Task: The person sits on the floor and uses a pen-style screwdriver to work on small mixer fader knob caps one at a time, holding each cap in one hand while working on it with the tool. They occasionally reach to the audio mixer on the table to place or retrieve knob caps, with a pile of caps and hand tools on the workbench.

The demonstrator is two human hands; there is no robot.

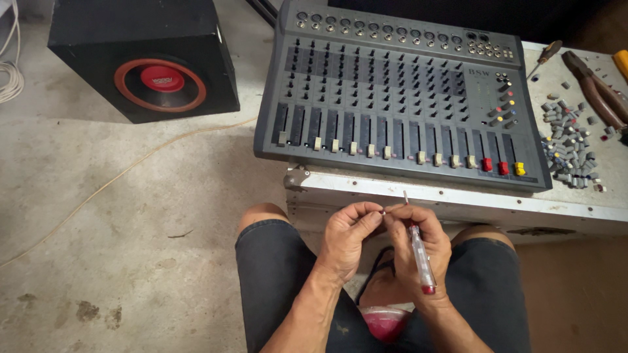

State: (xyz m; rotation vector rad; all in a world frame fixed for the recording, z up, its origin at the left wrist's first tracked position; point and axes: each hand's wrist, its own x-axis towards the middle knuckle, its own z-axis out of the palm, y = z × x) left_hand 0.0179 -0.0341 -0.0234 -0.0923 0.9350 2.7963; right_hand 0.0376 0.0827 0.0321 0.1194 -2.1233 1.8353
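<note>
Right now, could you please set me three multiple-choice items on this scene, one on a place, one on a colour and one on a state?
1. Where does the pile of loose grey knobs lie?
A. on the floor by the speaker box
B. on the case top, right of the audio mixer
C. in the person's lap

2. What colour is the ring on the speaker box?
A. blue
B. green
C. red-orange

3. How is the clear-handled screwdriver held?
A. in the right hand, tip up
B. lying on the mixer
C. in the left hand, tip down

Answers: 1 B, the knobs sit beside the audio mixer on its right. 2 C, the ring round the red centre is red-orange. 3 A, the right hand grips it while the left hand pinches a small part at the tip.
</note>
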